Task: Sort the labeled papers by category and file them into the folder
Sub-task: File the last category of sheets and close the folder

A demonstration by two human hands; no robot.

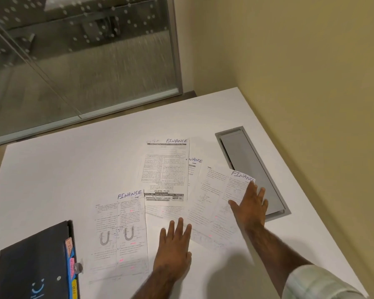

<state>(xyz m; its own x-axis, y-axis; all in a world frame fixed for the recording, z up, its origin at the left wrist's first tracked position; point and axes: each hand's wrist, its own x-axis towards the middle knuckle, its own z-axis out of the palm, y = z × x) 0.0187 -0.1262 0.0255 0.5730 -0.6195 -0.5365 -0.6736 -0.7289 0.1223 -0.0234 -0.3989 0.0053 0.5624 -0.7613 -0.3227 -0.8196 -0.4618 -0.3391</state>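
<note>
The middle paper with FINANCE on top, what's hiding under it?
Under the middle paper another sheet peeks out right, showing "NANCE"; more paper shows below. The rest is covered.

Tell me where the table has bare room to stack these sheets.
Bare table runs along the far and left side, between the glass wall and the FINANCE papers. Another strip lies near the right forearm. Crowded: centre, where sheets overlap under the left hand and right hand; folder fills the near-left corner.
</note>
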